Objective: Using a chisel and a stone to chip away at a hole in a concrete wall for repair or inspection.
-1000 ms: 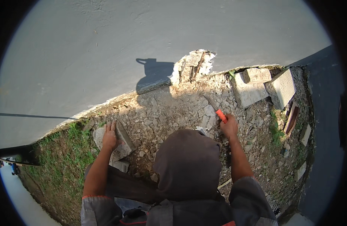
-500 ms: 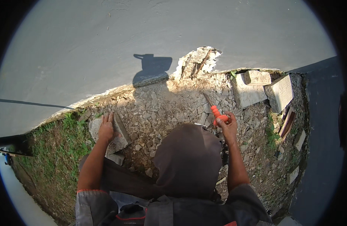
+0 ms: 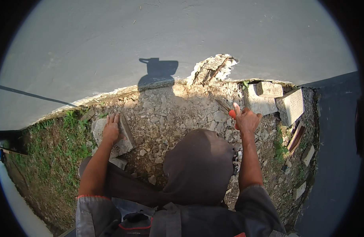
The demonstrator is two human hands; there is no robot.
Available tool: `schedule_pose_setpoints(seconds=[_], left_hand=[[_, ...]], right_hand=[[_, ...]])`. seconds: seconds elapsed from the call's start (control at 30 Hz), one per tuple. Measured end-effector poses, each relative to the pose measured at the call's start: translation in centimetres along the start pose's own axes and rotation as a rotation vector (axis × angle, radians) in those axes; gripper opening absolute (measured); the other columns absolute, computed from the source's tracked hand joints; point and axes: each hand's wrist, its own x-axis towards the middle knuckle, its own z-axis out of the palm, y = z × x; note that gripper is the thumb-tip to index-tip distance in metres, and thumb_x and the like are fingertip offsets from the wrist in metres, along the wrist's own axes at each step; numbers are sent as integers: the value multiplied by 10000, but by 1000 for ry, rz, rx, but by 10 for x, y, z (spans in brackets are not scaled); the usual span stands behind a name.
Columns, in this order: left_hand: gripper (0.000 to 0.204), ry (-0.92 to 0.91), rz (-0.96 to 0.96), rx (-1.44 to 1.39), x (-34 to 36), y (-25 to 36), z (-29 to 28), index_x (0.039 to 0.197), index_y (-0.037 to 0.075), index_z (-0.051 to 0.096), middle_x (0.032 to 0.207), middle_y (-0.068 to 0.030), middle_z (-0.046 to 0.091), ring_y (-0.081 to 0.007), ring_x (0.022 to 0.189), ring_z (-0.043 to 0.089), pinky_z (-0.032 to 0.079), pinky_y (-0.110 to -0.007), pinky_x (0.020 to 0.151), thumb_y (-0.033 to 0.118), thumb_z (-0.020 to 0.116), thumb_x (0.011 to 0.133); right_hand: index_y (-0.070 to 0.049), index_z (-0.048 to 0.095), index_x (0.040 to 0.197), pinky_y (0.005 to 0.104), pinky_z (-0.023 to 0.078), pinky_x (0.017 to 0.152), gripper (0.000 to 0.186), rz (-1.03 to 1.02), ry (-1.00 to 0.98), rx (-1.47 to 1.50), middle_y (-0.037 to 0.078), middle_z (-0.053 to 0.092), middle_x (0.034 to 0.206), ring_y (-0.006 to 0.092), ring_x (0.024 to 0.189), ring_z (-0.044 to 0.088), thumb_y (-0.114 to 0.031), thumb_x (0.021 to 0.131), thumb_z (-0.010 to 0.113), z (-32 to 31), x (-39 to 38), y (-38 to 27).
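My right hand (image 3: 248, 118) is wrapped round the orange grip of a chisel (image 3: 232, 114) with a dark metal shank. The chisel's shank slants up and left, its tip over the rubble near the wall's foot. Much of the grip is hidden by my fingers. My left hand (image 3: 112, 128) lies flat with fingers stretched on a rough concrete block (image 3: 127, 136), holding nothing. Beyond the chisel, a broken patch (image 3: 212, 70) at the base of the grey wall (image 3: 110, 47) shows crumbled plaster and a rusty strip inside.
Loose rubble (image 3: 166, 114) covers the ground between my hands. Concrete blocks (image 3: 290, 104) stand at the far right by the wall, with a broken brick piece (image 3: 296, 138) nearer. Grass (image 3: 59, 154) grows at the left. A second grey wall (image 3: 336, 158) bounds the right side.
My right hand has turned over and moved slightly up and right, closing round the chisel's grip, which showed more before. My left hand stays on the block. The view has shifted a little.
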Motion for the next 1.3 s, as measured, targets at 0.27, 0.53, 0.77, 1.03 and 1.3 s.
schedule_pose_setpoints(seconds=[0.27, 0.53, 0.77, 1.03, 1.3], left_hand=[[1237, -13, -13, 10, 4, 1, 4, 1457, 185, 196, 1496, -93, 240, -353, 1385, 185, 315, -456, 1064, 165, 885, 429], [1236, -12, 6, 10, 7, 0, 3, 1456, 162, 194, 1494, -91, 250, -369, 1384, 183, 308, -460, 1067, 167, 883, 431], [1246, -14, 7, 31, 7, 0, 4, 1452, 137, 195, 1490, -100, 252, -382, 1374, 200, 315, -434, 1072, 189, 890, 419], [1221, -36, -21, 13, 5, 3, 0, 1447, 154, 217, 1490, -96, 252, -366, 1380, 193, 325, -452, 1060, 173, 886, 425], [1214, 2, -4, -15, 1, -2, 3, 1437, 125, 224, 1470, -130, 272, -396, 1364, 211, 312, -455, 1072, 160, 889, 423]], right_hand=[[-88, 577, 652, 282, 391, 427, 442, 636, -168, 1070, 34, 545, 521, 156, 490, 548, -493, 808, 659, 26, -3, 55], [17, 582, 1033, 338, 476, 643, 496, 134, 129, 845, 76, 539, 872, 211, 767, 550, -323, 719, 761, 29, -19, 48], [-26, 573, 878, 449, 447, 732, 359, -74, 294, 295, 120, 536, 889, 299, 861, 484, -291, 687, 723, 9, -1, 1], [8, 578, 781, 452, 460, 710, 371, -9, 125, 353, 174, 565, 788, 311, 821, 522, -301, 620, 704, -20, 27, -26], [27, 596, 836, 457, 453, 724, 434, -4, 215, 531, 203, 569, 802, 334, 837, 533, -342, 641, 716, 2, 34, -84]])
